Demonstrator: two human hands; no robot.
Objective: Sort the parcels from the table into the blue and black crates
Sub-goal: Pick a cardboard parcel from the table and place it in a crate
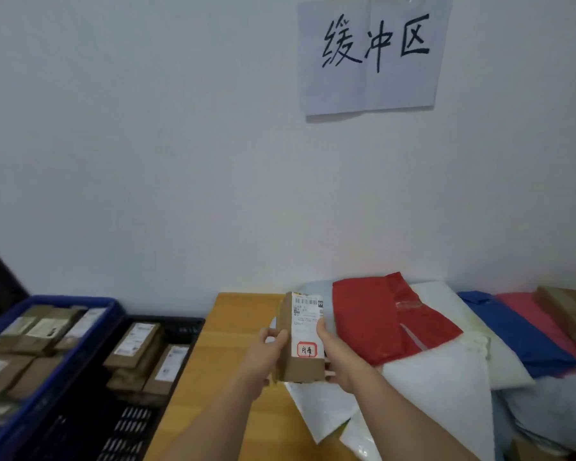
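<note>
While both hands are gripping one parcel above the bench, the scene is reading as follows from left to right. At far left, the blue crate (80,347) is sitting beside the bench and is holding several brown boxes with white labels. Just right of it, touching its side, the black crate (180,324) is holding more labelled brown boxes. The wooden bench (220,377) is standing next, its left edge against the black crate. Above the bench, the left hand (266,351) is curling its fingers round the left side of a small cardboard parcel (301,341), and the right hand (338,357) is clasping its right side, thumb lying on the label. The parcel is standing upright, clear of the bench, its white label and red-stamped mark facing the camera. Right of the hands, a red mailer bag (379,321) is lying on white bags (446,367). Further right, a blue bag (512,331), a pink bag (539,317) and a brown box (569,311) are resting against the wall, under a paper sign (369,54).
</note>
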